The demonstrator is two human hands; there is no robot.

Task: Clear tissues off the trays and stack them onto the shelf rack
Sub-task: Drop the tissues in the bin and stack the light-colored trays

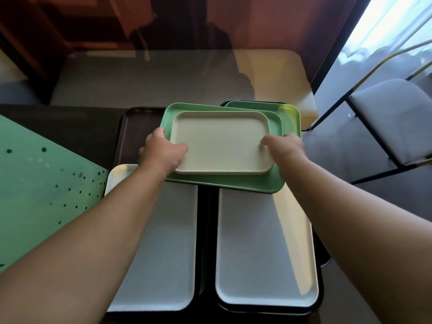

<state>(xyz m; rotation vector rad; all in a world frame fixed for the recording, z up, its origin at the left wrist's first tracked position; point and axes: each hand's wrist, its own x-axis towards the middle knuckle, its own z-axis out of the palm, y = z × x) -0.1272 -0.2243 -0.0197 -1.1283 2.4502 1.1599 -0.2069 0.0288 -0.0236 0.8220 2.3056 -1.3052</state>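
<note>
A small cream tray [219, 141] lies on a larger green tray [224, 183], both held level above the shelf top. My left hand [161, 153] grips their left edge, thumb on the cream tray's rim. My right hand [282, 148] holds the right edge, fingers curled onto the cream tray. Behind them another green tray [289, 113] rests on a dark one. No tissues show on any tray.
Two white trays [264, 249] [168, 242] lie side by side on black trays in front of me. A black tray [131, 132] sits at the back left. A green perforated panel [42, 190] is on the left, a grey chair [392, 118] on the right, a table [163, 76] beyond.
</note>
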